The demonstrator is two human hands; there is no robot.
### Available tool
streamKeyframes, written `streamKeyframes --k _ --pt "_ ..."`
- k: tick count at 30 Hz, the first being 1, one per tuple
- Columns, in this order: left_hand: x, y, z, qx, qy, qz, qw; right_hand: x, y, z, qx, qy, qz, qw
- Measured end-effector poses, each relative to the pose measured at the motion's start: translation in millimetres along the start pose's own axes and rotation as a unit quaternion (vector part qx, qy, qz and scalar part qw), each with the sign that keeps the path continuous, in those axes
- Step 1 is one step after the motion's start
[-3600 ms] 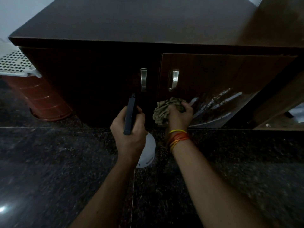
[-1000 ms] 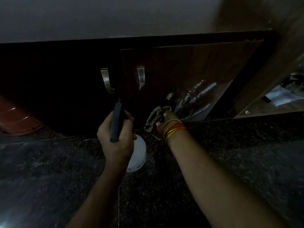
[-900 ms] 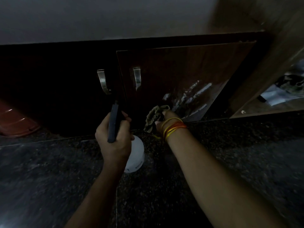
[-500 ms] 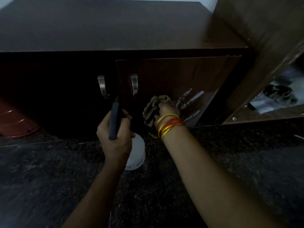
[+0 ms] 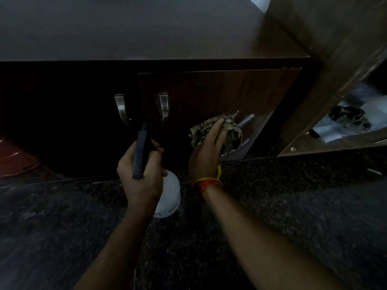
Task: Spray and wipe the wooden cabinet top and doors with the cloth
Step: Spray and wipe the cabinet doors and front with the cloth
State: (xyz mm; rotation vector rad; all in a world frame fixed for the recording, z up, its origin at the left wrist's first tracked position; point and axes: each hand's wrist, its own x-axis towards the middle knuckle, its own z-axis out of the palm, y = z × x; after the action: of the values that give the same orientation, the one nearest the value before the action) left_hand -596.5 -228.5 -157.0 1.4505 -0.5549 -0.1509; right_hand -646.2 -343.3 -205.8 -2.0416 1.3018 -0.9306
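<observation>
The dark wooden cabinet has a flat top (image 5: 129, 30) and two doors, each with a metal handle. The right door (image 5: 219, 93) shows wet streaks near its lower right. My right hand (image 5: 206, 151) presses a crumpled greenish cloth (image 5: 228, 130) against the lower part of that door. My left hand (image 5: 140, 174) grips a spray bottle (image 5: 169, 193) with a white body and a dark trigger head, held in front of the gap between the doors. The left door (image 5: 62, 114) lies in deep shadow.
A dark speckled stone floor (image 5: 293, 206) runs below the cabinet. To the right stands a lighter wooden unit (image 5: 326, 49) with an open shelf holding papers and dark items (image 5: 347, 120). A reddish bin (image 5: 14, 162) sits at the far left.
My right hand with the cloth has moved up and to the right across the right door. The left hand and the spray bottle have stayed about where they were.
</observation>
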Motion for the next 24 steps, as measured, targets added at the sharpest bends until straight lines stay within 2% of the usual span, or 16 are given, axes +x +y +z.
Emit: streamKeyframes --k 2,5,7,9,13,16,18,22,24 --pt "-0.2 0.4 -0.9 -0.005 -0.002 -0.002 1.000 5.6 20.8 -3.4 -0.053 -0.011 -0.022 0.998" --pt "0.8 0.4 -2.8 -0.007 -0.001 -0.004 1.000 19.5 28.5 -13.8 0.031 0.061 -0.002 0.998" --pt "1.5 0.8 -2.3 -0.009 -0.003 0.000 1.000 25.4 25.5 -15.3 0.048 0.097 0.015 0.994" --pt "1.6 0.6 0.4 -0.008 -0.007 0.001 1.000 23.1 16.2 -11.5 0.028 0.087 -0.011 0.996" --pt "0.9 -1.4 6.6 -0.008 -0.012 -0.001 1.000 6.7 2.6 6.7 -0.043 0.036 -0.117 0.992" --pt "0.2 -3.7 9.4 -0.005 -0.011 -0.005 1.000 10.5 13.4 2.3 -0.094 0.026 -0.149 0.984" --pt "0.2 -3.8 10.2 -0.001 -0.009 -0.004 1.000 17.4 25.4 -6.4 -0.108 0.041 -0.134 0.984" --pt "0.3 -3.4 14.2 0.001 -0.009 -0.001 1.000 37.1 34.9 -22.4 -0.061 0.116 -0.031 0.991" --pt "0.4 -2.6 18.8 0.000 -0.009 0.003 1.000 39.3 32.0 -24.1 -0.036 0.109 -0.028 0.993"
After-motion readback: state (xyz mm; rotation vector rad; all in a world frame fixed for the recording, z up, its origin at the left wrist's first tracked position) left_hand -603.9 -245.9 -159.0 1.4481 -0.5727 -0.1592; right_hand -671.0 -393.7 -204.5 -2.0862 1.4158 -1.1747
